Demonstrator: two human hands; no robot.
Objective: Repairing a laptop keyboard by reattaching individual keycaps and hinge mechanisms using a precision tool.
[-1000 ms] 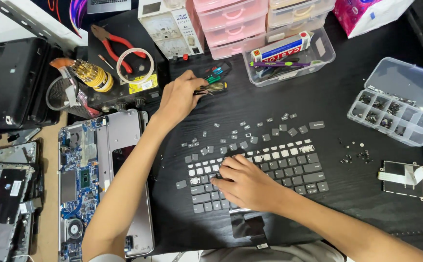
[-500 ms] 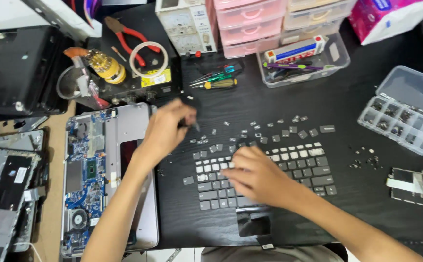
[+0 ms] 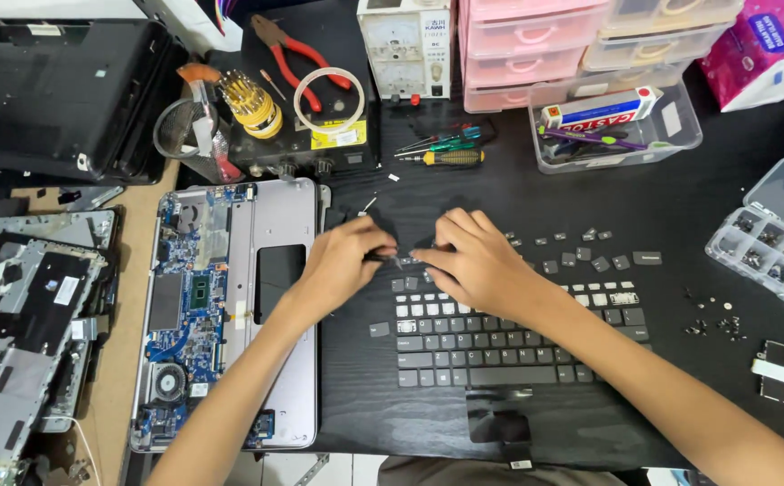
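Observation:
A black laptop keyboard (image 3: 509, 337) lies on a black mat, with several keycaps (image 3: 594, 261) pulled off and scattered above its right end. My left hand (image 3: 347, 256) is closed on a thin tool (image 3: 390, 258) whose tip points at the keyboard's top left corner. Beside that tip, at the upper left keys, my right hand (image 3: 473, 256) lies over the keyboard with fingers curled. What it pinches, if anything, is hidden.
An opened laptop base (image 3: 221, 306) with bare circuit board lies left of the mat. Behind are screwdrivers (image 3: 441, 153), red pliers (image 3: 297, 49), a tape ring (image 3: 329, 99), a meter box (image 3: 405, 45), pink drawers (image 3: 531, 45) and a clear tray (image 3: 617, 126). A compartment box (image 3: 770, 243) and small screws (image 3: 716, 319) sit right.
My left hand came back from the screwdrivers at the rear with a thin tool and moved down to the keyboard's top left. My right hand slid up from the keyboard's middle to meet it.

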